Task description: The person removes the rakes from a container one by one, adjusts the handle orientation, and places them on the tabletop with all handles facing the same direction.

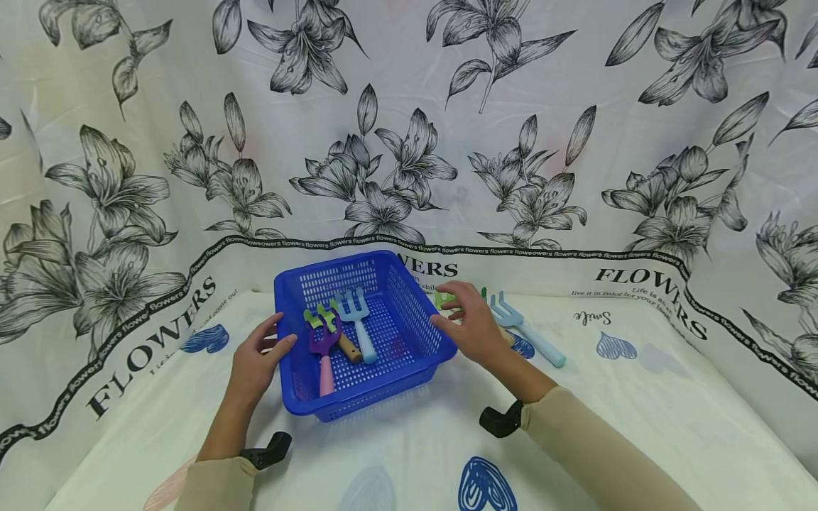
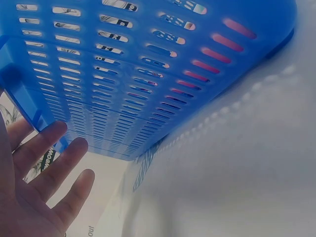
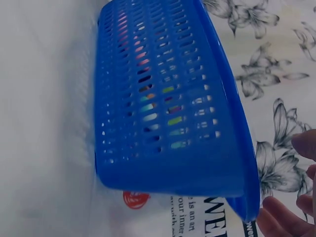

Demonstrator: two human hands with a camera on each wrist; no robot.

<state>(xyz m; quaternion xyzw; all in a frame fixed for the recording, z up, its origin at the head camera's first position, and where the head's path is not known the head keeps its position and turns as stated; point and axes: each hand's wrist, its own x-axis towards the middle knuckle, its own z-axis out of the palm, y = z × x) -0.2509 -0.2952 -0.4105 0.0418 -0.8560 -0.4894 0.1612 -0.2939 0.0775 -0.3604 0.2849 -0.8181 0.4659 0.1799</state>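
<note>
A blue plastic basket [image 1: 383, 380] with slotted walls stands on the cloth between both hands. In it lie a light blue hand fork [image 1: 361, 333], a green hand fork with a wooden handle [image 1: 348, 349] and a purple hand fork with a pink handle [image 1: 326, 372]. My left hand [image 1: 254, 358] is at the basket's left rim, its fingers spread along the outside in the left wrist view. At the right rim is my right hand [image 1: 474, 328], fingers slightly bent and apart; the right wrist view shows its fingertips beside the rim's corner.
Right of the basket, partly behind my right hand, lie another light blue hand fork [image 1: 537, 344] and a green tool [image 1: 443, 299]. White cloth [image 1: 409, 454] printed with hearts covers the surface. A flower-patterned curtain [image 1: 409, 85] rises behind and at the sides.
</note>
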